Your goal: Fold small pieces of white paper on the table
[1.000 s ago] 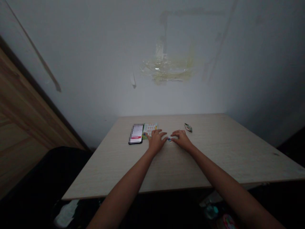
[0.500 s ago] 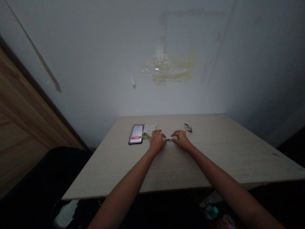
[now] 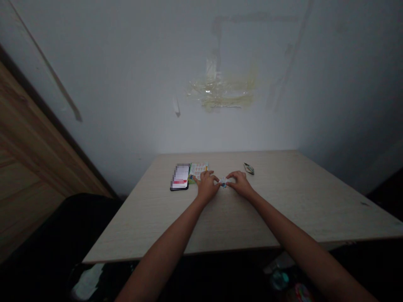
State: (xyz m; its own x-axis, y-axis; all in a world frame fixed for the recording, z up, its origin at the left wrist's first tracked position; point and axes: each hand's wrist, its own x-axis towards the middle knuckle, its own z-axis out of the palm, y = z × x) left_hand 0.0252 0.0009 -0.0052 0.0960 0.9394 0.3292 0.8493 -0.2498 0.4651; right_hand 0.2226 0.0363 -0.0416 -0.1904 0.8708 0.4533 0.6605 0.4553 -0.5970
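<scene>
A small piece of white paper with a blue patch [image 3: 223,183] is held between my two hands, low over the middle of the table. My left hand [image 3: 207,185] pinches its left side with thumb and index finger. On the right side, the thumb and fingertips of my right hand [image 3: 239,183] grip it too. Beyond my left hand lies a printed sheet with a green edge [image 3: 199,168], partly covered by that hand. Fine detail of the small paper is too small to make out.
A phone [image 3: 180,177] with a lit, blurred screen lies left of the printed sheet. Behind my right hand is a small dark folded item [image 3: 248,168]. The pale wooden table [image 3: 151,218] meets a wall [image 3: 132,84] with tape [image 3: 226,93]. Below the front edge sits a bottle [image 3: 279,279].
The small paper between my fingers has shifted slightly and shows a little more of its white surface. Both hands stay almost where they were.
</scene>
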